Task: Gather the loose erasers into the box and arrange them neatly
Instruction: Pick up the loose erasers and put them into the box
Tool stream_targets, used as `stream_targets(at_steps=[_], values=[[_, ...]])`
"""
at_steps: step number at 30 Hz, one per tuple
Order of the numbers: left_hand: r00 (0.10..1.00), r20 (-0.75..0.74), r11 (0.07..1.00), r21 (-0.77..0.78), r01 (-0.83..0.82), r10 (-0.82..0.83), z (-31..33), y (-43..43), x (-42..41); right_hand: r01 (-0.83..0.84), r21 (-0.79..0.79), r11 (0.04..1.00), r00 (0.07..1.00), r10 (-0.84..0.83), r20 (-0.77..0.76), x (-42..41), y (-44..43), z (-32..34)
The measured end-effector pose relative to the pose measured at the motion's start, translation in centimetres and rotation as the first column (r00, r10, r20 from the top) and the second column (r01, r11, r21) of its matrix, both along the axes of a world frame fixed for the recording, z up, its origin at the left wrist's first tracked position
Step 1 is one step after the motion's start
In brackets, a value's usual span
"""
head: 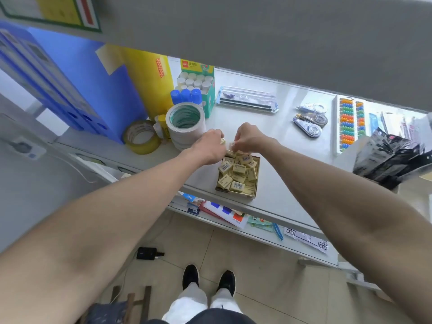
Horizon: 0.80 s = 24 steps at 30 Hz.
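Head view shows both your hands meeting over the far end of the box [253, 196], which stands on the counter [287, 164] near its front edge. Your left hand [207, 147] has its fingers curled around a yellow eraser [222, 141], of which only a corner shows past the knuckles. Your right hand [249, 139] points its fingers down and seems to pinch a second eraser [232, 144], pale and small, just above the far wall of the box. I judge that you hold them high and close together because you want to turn each one the right way before it goes in. The erasers [238, 170] in the box lie in a heap, tilted in many directions, some with the barcode up, so the arranging is not yet done. I see no other loose piece on the counter, though your hands hide a part of it. The stack of tape rolls [185, 120] stands just beside your left hand, so mind your wrist when you lower it.
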<state>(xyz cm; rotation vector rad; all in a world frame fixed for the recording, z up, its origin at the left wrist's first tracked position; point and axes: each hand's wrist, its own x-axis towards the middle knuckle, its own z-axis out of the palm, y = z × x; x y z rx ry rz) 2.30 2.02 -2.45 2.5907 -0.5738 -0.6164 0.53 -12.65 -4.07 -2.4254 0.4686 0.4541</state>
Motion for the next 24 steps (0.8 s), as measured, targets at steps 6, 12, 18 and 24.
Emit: stream_targets(at_steps=[6,12,18,24], values=[[0.999,-0.007,0.999,0.038,0.032,-0.032,-0.1,0.1,-0.2,0.138,0.023,0.990,0.986,-0.140,0.094,-0.4,-1.0,0.2],[0.989,0.007,0.986,0.081,0.149,-0.150,1.3,-1.0,-0.7,0.244,0.093,0.965,0.960,-0.254,0.120,-2.8,-2.5,1.1],[0.974,0.032,0.963,0.159,0.217,-0.224,2.1,-2.4,-2.1,0.211,0.202,0.956,0.959,-0.242,0.146,-5.7,-2.5,2.6],[0.973,0.040,0.962,0.167,0.217,-0.227,2.7,-1.7,-1.9,0.107,0.278,0.955,0.979,-0.150,0.138,-7.8,-1.4,4.1]])
